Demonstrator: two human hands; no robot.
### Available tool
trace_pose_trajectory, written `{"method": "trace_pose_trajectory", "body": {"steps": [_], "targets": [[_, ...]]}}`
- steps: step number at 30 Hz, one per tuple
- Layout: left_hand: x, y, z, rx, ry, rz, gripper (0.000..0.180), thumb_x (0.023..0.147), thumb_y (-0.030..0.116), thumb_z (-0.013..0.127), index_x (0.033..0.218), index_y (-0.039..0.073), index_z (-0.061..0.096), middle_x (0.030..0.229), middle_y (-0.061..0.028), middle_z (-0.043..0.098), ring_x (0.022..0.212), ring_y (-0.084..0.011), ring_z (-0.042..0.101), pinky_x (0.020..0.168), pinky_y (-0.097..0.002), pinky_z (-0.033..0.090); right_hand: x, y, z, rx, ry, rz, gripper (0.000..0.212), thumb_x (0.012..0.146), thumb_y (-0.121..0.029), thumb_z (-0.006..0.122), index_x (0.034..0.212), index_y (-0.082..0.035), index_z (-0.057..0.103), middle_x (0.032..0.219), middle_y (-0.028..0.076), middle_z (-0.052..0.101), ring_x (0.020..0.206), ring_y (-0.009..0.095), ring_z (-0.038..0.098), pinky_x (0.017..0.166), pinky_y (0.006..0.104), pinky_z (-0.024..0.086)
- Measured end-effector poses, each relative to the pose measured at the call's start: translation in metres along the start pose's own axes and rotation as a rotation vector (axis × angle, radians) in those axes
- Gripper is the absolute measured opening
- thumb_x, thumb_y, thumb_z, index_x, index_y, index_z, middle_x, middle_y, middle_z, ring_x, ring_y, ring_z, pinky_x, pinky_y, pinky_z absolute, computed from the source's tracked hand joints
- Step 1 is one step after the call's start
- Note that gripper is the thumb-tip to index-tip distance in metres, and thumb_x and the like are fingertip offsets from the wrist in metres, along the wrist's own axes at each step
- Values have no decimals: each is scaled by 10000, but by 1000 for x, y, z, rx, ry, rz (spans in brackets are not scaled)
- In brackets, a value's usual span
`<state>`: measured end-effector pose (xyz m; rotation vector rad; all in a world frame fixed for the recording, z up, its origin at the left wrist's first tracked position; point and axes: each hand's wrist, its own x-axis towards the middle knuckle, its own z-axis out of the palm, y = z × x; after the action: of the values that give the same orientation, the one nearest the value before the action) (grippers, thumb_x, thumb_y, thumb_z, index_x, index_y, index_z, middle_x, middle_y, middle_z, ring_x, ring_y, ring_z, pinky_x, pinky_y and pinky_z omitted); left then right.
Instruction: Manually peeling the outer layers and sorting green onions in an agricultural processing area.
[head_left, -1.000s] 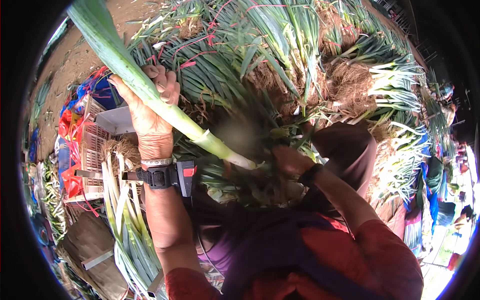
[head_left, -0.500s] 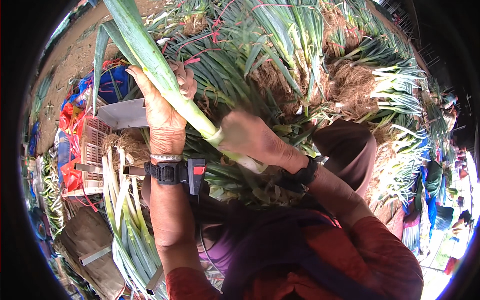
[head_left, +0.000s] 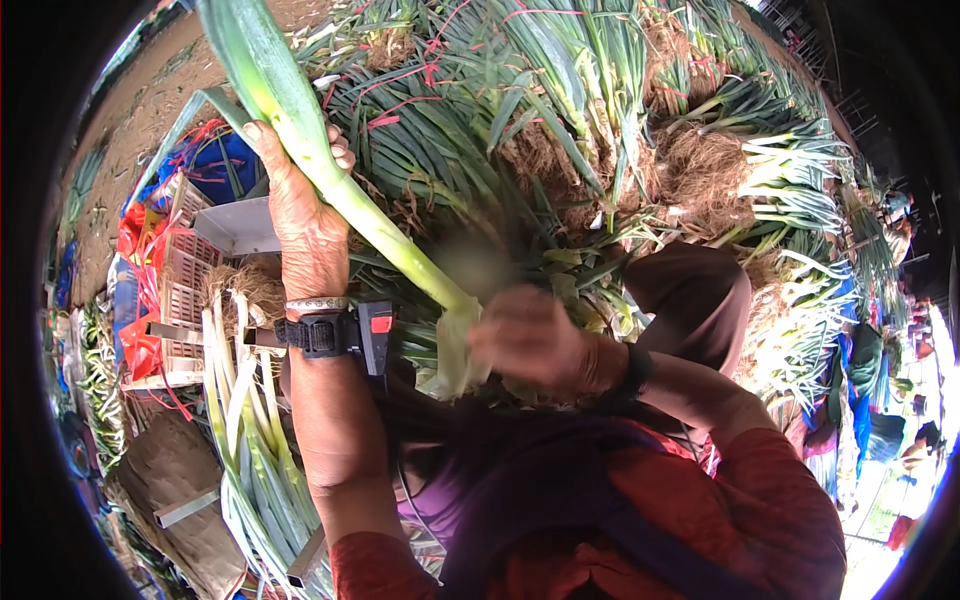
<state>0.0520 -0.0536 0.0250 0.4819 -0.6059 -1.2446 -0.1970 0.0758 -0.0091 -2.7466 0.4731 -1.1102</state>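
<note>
A thick leek [head_left: 385, 230] slants across the upper left, its broad green leaves at the top and its pale stalk pointing down toward my body. My left hand [head_left: 305, 210] is wrapped round its upper stalk, thumb on the near side and fingertips showing beyond. At the lower end, a loose pale outer leaf [head_left: 457, 350] hangs down, turned away from the stalk. My right hand [head_left: 535, 340], smeared by motion, is closed at that leaf's edge; its fingertips are not sharp. Below my left wrist lie several thinner leeks [head_left: 245, 400] with roots.
Heaped leeks [head_left: 420, 150] with brown roots [head_left: 695, 170] fill the ground ahead and right. At left stand a pinkish plastic crate [head_left: 190, 265], a grey metal tray [head_left: 240, 225] and red plastic bags [head_left: 140, 240]. Brown cardboard [head_left: 175, 480] lies lower left. My bent knee [head_left: 690, 300] rises at right.
My right hand has moved down and slightly right from the stalk, and the pale outer leaf now hangs off the lower end. My left hand has shifted slightly up and left with the leek.
</note>
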Motion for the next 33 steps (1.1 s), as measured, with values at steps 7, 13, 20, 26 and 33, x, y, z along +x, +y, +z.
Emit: {"method": "trace_pose_trajectory", "body": {"steps": [7, 13, 20, 26, 33], "targets": [[-19, -15, 32, -64, -173, 104, 593, 881, 503, 550, 1255, 59, 429, 962, -110, 616, 743, -182, 523, 675, -327, 455, 23, 42, 12, 1657, 865, 987, 242, 941, -210, 521, 1080, -11, 525, 1065, 105, 591, 906, 197, 604, 788, 330, 495], [3, 7, -3, -56, 96, 152, 369, 899, 347, 600, 1080, 64, 444, 743, -76, 537, 595, -140, 458, 550, -284, 415, -30, 67, 23, 1853, 954, 933, 168, 876, -127, 613, 1001, -32, 554, 758, 0, 512, 616, 87, 418, 545, 223, 373], [12, 25, -24, 101, 305, 251, 327, 905, 309, 595, 1054, 61, 443, 737, -102, 535, 585, -165, 466, 535, -304, 422, -47, 40, 12, -9, -13, 567, 174, 851, -72, 533, 1002, 4, 496, 850, 138, 519, 759, 293, 594, 640, 407, 506], [19, 54, -60, 111, 233, 125, 307, 918, 326, 572, 1029, 68, 448, 722, -71, 510, 568, -137, 448, 507, -267, 412, -46, -27, -21, -119, -438, 447, 265, 744, -50, 569, 983, 35, 496, 844, 119, 516, 725, 280, 601, 548, 378, 510], [15, 27, -54, 188, 476, 186, 315, 930, 332, 550, 1015, 36, 485, 688, -84, 531, 529, -151, 468, 488, -285, 418, -137, -55, -58, -47, -375, 647, 279, 702, -63, 609, 969, 6, 571, 822, 104, 572, 739, 284, 612, 562, 382, 515]]}}
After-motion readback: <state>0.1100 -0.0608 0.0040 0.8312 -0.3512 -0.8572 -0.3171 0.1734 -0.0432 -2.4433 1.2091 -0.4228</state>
